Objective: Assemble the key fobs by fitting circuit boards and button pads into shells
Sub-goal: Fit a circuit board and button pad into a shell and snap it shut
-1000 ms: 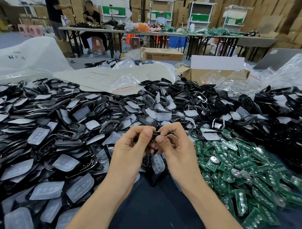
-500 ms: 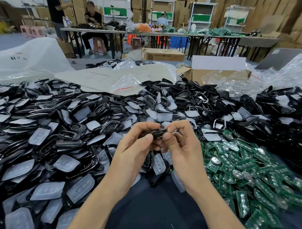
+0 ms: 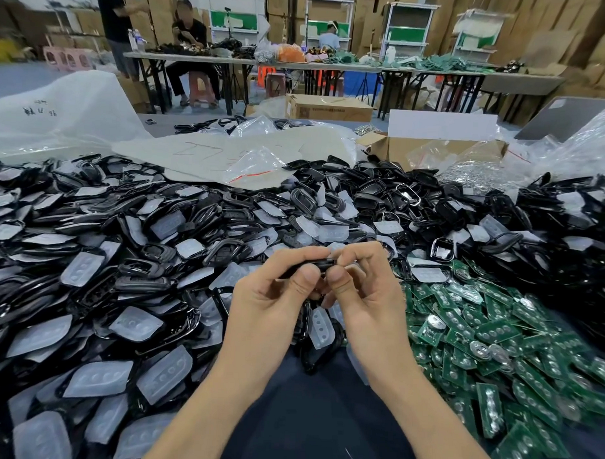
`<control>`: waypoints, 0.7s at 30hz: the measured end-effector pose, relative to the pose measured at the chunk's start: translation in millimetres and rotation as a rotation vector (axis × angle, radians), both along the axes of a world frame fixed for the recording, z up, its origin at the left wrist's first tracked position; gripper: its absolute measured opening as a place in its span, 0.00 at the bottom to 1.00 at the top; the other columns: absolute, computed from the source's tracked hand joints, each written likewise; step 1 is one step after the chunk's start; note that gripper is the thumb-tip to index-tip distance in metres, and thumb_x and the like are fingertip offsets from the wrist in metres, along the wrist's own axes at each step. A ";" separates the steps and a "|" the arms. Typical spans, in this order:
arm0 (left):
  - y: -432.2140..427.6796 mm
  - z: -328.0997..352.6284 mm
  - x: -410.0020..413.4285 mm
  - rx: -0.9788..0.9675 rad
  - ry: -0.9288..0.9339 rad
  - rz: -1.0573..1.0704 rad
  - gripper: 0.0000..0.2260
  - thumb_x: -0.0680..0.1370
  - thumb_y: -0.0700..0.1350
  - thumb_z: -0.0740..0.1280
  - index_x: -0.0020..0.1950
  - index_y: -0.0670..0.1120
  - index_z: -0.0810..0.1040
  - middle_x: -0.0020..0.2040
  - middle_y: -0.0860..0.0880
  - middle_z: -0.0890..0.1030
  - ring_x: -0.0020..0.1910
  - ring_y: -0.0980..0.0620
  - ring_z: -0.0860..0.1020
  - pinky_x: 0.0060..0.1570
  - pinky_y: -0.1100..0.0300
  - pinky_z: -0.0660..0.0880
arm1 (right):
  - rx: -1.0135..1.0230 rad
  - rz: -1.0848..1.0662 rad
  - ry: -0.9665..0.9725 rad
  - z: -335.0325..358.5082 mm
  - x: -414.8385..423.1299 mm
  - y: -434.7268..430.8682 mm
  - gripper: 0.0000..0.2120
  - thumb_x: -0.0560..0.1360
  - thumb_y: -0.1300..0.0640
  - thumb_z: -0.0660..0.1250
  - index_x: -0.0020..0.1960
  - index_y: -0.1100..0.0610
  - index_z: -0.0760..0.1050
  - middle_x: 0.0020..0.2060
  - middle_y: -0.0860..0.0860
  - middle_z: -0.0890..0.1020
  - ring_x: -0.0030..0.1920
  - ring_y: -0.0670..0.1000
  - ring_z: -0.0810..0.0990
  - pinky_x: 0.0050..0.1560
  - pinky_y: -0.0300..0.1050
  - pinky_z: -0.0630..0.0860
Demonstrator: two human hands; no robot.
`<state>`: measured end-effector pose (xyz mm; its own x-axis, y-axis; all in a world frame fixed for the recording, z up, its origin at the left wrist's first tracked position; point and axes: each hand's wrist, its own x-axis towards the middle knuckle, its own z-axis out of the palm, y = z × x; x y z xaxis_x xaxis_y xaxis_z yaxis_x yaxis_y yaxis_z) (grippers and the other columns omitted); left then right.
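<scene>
We are in a small-parts assembly workshop set up inside a warehouse. Our bench (image 3: 315,422) is heaped with black shells (image 3: 381,191), clear button pads (image 3: 165,374) and green circuit boards (image 3: 496,330) (all loose, in bulk). Behind, a seated worker (image 3: 191,33) works at long folding tables (image 3: 368,69) piled with parts, before stacked cardboard cartons (image 3: 602,40) and metal racks (image 3: 409,27).

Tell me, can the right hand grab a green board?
Probably yes, once it lets go: the right hand and left hand both pinch a black shell, but the green boards lie uncovered beside it.
</scene>
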<state>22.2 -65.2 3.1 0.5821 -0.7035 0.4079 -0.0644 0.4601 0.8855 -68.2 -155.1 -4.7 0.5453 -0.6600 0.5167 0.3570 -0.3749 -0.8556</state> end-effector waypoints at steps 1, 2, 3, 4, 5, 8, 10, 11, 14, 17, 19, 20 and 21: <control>0.0 0.0 -0.4 -0.005 0.008 0.006 0.08 0.77 0.49 0.68 0.53 0.52 0.86 0.51 0.46 0.86 0.47 0.49 0.85 0.49 0.60 0.80 | 0.001 0.001 -0.006 -0.4 0.6 0.6 0.04 0.78 0.45 0.68 0.47 0.41 0.73 0.40 0.44 0.81 0.39 0.45 0.79 0.40 0.42 0.76; 0.4 -0.1 -0.8 -0.011 0.014 0.012 0.08 0.77 0.48 0.68 0.52 0.52 0.86 0.51 0.46 0.86 0.47 0.50 0.85 0.49 0.61 0.80 | 0.000 0.003 -0.007 -0.5 0.8 1.4 0.04 0.78 0.45 0.68 0.46 0.41 0.73 0.40 0.44 0.81 0.39 0.46 0.79 0.40 0.42 0.77; 0.8 0.0 -1.1 -0.015 0.018 0.016 0.08 0.78 0.46 0.67 0.52 0.51 0.86 0.51 0.47 0.86 0.47 0.51 0.85 0.49 0.61 0.80 | -0.003 0.005 -0.005 -0.2 0.9 2.0 0.05 0.78 0.43 0.69 0.47 0.41 0.73 0.41 0.45 0.81 0.40 0.46 0.79 0.40 0.42 0.77; 0.7 0.0 -1.2 -0.016 0.019 0.017 0.08 0.78 0.46 0.67 0.52 0.50 0.85 0.51 0.47 0.86 0.47 0.52 0.85 0.48 0.62 0.79 | -0.005 0.006 -0.002 0.2 0.6 2.6 0.06 0.78 0.41 0.69 0.47 0.41 0.73 0.41 0.45 0.81 0.40 0.47 0.80 0.40 0.42 0.77; 0.9 0.0 -1.1 -0.015 0.020 0.017 0.08 0.78 0.45 0.67 0.51 0.50 0.85 0.51 0.48 0.86 0.47 0.52 0.85 0.48 0.62 0.79 | -0.007 0.006 0.002 0.5 0.4 2.9 0.07 0.78 0.40 0.68 0.47 0.41 0.73 0.42 0.45 0.81 0.40 0.47 0.80 0.40 0.41 0.77; 0.7 0.5 -0.5 -0.010 0.025 0.016 0.08 0.77 0.50 0.68 0.52 0.51 0.85 0.50 0.48 0.86 0.46 0.52 0.84 0.48 0.62 0.79 | 0.003 0.002 0.001 0.8 0.8 2.9 0.05 0.78 0.43 0.68 0.46 0.41 0.73 0.41 0.43 0.82 0.40 0.46 0.79 0.40 0.41 0.77; -0.5 -0.1 0.6 0.002 0.026 -0.006 0.09 0.78 0.52 0.68 0.54 0.51 0.85 0.50 0.46 0.86 0.44 0.51 0.83 0.47 0.61 0.79 | 0.029 0.012 -0.018 0.7 0.7 1.9 0.04 0.78 0.47 0.68 0.46 0.42 0.74 0.40 0.44 0.82 0.38 0.44 0.79 0.40 0.40 0.77; -1.1 -0.4 1.4 0.010 0.029 -0.025 0.10 0.80 0.53 0.68 0.56 0.51 0.85 0.51 0.46 0.86 0.45 0.50 0.83 0.48 0.60 0.78 | 0.041 0.020 -0.028 0.8 0.7 1.6 0.04 0.78 0.48 0.68 0.45 0.43 0.74 0.39 0.43 0.82 0.38 0.43 0.79 0.40 0.39 0.76; 0.1 0.3 4.8 0.009 0.096 -0.097 0.15 0.80 0.56 0.66 0.62 0.51 0.82 0.56 0.46 0.84 0.49 0.48 0.82 0.50 0.60 0.77 | 0.053 0.036 -0.034 1.5 0.0 0.8 0.04 0.79 0.50 0.68 0.46 0.43 0.74 0.38 0.42 0.82 0.37 0.42 0.79 0.40 0.38 0.77; 0.8 -1.4 5.9 0.022 0.048 -0.113 0.16 0.79 0.58 0.68 0.62 0.52 0.82 0.55 0.46 0.84 0.50 0.47 0.82 0.52 0.56 0.78 | 0.069 0.037 -0.038 0.5 -1.1 -1.1 0.05 0.80 0.52 0.68 0.47 0.45 0.74 0.37 0.42 0.81 0.36 0.43 0.79 0.40 0.37 0.77; -0.7 -2.7 4.9 0.039 -0.013 -0.077 0.12 0.79 0.55 0.67 0.58 0.52 0.83 0.51 0.47 0.85 0.47 0.49 0.83 0.51 0.57 0.79 | 0.059 0.029 -0.028 0.5 -0.7 -1.3 0.04 0.80 0.51 0.68 0.47 0.45 0.74 0.37 0.42 0.81 0.36 0.42 0.80 0.40 0.38 0.77; -1.7 -3.8 4.9 0.044 -0.026 -0.053 0.11 0.78 0.54 0.67 0.56 0.53 0.83 0.49 0.47 0.85 0.46 0.50 0.83 0.49 0.57 0.80 | 0.049 0.021 -0.013 0.4 -0.2 -0.9 0.04 0.79 0.49 0.68 0.46 0.44 0.74 0.37 0.42 0.81 0.36 0.43 0.80 0.40 0.39 0.77; -2.2 -4.8 5.3 0.051 -0.020 -0.035 0.10 0.78 0.54 0.68 0.54 0.53 0.84 0.48 0.48 0.85 0.44 0.51 0.83 0.49 0.58 0.80 | 0.044 0.015 0.004 0.4 0.3 -0.6 0.04 0.78 0.47 0.68 0.46 0.43 0.74 0.37 0.42 0.81 0.36 0.43 0.79 0.41 0.41 0.77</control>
<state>27.5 -67.4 -1.7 0.5490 -0.7434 0.3821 -0.0673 0.4164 0.9067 -67.9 -155.7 -4.3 0.5573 -0.6739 0.4851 0.3589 -0.3313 -0.8726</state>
